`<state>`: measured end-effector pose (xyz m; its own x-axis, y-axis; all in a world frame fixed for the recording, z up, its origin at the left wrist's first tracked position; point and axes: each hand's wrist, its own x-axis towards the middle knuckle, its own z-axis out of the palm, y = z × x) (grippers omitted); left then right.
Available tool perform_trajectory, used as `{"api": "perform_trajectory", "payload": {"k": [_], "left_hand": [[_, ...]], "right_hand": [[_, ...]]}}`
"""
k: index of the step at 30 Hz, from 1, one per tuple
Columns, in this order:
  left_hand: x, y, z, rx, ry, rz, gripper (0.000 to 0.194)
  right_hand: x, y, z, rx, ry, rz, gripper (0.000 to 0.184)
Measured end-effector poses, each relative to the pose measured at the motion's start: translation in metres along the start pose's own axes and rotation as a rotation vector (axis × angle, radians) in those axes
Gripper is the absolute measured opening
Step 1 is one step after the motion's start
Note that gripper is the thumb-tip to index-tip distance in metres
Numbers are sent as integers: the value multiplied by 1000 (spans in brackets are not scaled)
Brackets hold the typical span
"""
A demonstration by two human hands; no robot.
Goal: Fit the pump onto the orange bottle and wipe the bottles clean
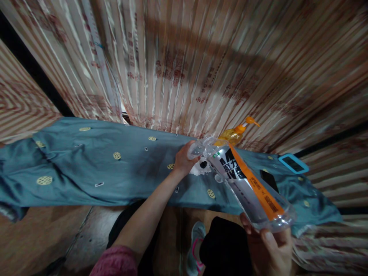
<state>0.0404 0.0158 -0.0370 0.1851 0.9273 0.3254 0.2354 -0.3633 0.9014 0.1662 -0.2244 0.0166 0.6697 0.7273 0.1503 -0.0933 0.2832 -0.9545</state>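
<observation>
A large clear plastic bottle [247, 188] with a grey and orange label lies tilted across both my hands, above the cloth-covered surface. My left hand [184, 160] is closed around its narrow upper end at the left. Its base rests in my right hand [271, 245], with the thumb and fingers gripping the rim. Beneath the upper end lies a crumpled white thing [198, 168] with a round black spot on it, partly hidden by the bottle and my left hand. Just behind the bottle stands a yellow pump bottle [231, 135] with an orange pump head.
A blue-grey patterned cloth [129, 168] covers the long narrow surface. To the right lie a dark flat phone-like object [269, 180] and a blue-framed device [293, 163]. A pleated striped curtain [178, 76] hangs behind. Below show the floor and a shoe [197, 245].
</observation>
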Motion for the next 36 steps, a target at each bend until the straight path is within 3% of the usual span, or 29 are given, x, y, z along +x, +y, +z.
{"api": "perform_trajectory", "payload": {"k": [15, 21, 36], "left_hand": [[0, 4, -1, 4, 8, -2, 58], [0, 4, -2, 9, -2, -18, 59], [0, 2, -1, -27, -9, 12, 56]], "right_hand": [[6, 10, -13, 5, -49, -43, 62], [3, 7, -9, -8, -23, -47, 52], [3, 4, -3, -12, -3, -53, 50]]}}
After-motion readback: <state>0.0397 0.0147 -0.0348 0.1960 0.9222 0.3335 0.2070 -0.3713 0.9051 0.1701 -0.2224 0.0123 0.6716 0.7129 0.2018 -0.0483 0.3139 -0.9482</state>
